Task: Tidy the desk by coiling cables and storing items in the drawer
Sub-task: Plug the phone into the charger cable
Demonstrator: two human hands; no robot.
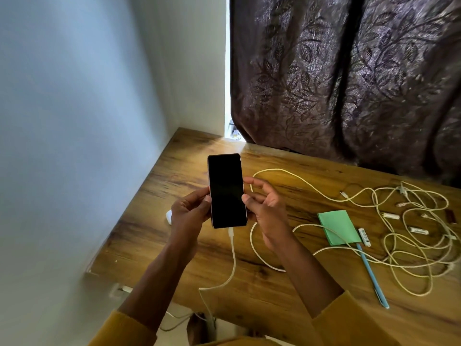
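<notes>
Your left hand (190,211) grips the smartphone (226,191) by its left edge, screen dark and up, lifted over the wooden desk (274,290). Your right hand (265,206) steadies the right edge with thumb and fingertips, other fingers loose. The white charging cable (233,258) is plugged into the near end and trails off the desk's near edge; likely you hold it so to unplug. Tangled white cables (411,245) lie far right, beside green sticky notes (338,227) and a blue pen (371,275).
</notes>
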